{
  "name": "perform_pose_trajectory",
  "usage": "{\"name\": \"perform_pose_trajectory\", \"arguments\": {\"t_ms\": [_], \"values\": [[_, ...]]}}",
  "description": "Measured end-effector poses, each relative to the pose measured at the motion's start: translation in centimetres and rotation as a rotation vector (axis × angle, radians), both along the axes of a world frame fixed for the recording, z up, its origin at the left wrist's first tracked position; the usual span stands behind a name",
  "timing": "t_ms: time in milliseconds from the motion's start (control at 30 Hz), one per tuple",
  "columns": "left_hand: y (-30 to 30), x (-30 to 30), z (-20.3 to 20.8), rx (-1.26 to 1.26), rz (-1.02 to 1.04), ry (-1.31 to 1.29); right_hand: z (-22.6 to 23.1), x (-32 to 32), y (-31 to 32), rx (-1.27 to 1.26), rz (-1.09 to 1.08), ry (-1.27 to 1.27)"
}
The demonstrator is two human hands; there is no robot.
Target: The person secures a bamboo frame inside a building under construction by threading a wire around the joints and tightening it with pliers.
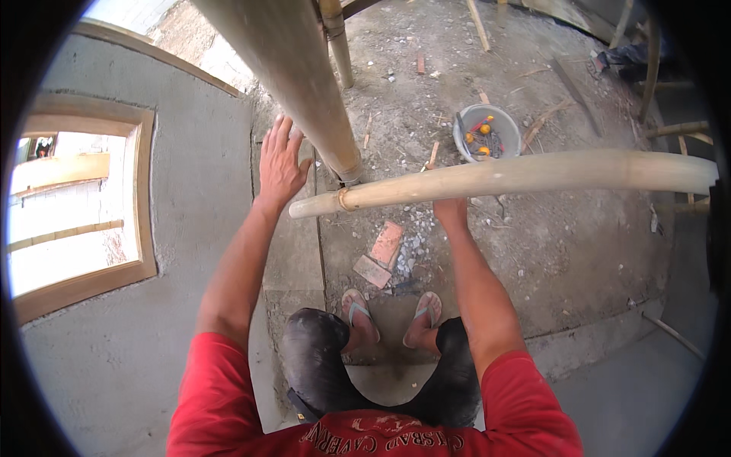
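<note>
A thick upright bamboo pole [293, 76] comes down from the top of the head view. Its lower end meets a horizontal bamboo pole [518, 178] that crosses in front of me. My left hand [282, 164] is raised beside the upright pole, fingers stretched out and thumb apart. Its fingertips are close to the pole; whether they touch it I cannot make out. Behind the horizontal pole, my right hand [451, 209] shows only its wrist and back. The pole hides its fingers, so their grip cannot be seen.
To the left, a grey plastered wall [194, 152] holds a wooden window frame [146, 190]. Two brick pieces [387, 242] and gravel [411, 251] lie before my feet. A grey bucket [513, 135] with small orange and yellow items stands beyond the horizontal pole. Thinner poles [651, 72] line the right.
</note>
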State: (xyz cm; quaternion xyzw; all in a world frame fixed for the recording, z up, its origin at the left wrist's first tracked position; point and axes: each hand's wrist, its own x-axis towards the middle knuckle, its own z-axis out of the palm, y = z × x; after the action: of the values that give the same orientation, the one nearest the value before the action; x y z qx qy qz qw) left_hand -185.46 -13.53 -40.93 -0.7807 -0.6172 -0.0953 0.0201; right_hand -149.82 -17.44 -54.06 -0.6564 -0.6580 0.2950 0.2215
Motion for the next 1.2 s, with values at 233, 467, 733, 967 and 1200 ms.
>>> {"name": "perform_pose_trajectory", "arguments": {"t_ms": [233, 467, 733, 967, 1200], "values": [[4.6, -3.6, -4.2, 0.141, -0.070, 0.314, -6.2, -4.7, 7.5, 0.100, 0.209, 0.593], [6.6, -3.1, -4.3, 0.319, 0.016, 0.135, -11.7, -6.0, 8.5, 0.298, -0.087, 0.607], [3.4, -3.5, -4.2, -0.256, -0.257, 0.266, -8.7, -9.1, 2.7, 0.188, 0.302, 0.603], [-5.9, -5.9, -5.1, -0.446, -0.048, 0.055, -11.1, -6.6, -0.6, 0.120, -0.225, 0.144], [-12.7, 2.2, -9.9, -0.667, 0.103, -1.100, -7.9, -17.1, -15.3, -0.129, -0.177, 0.847]]}}
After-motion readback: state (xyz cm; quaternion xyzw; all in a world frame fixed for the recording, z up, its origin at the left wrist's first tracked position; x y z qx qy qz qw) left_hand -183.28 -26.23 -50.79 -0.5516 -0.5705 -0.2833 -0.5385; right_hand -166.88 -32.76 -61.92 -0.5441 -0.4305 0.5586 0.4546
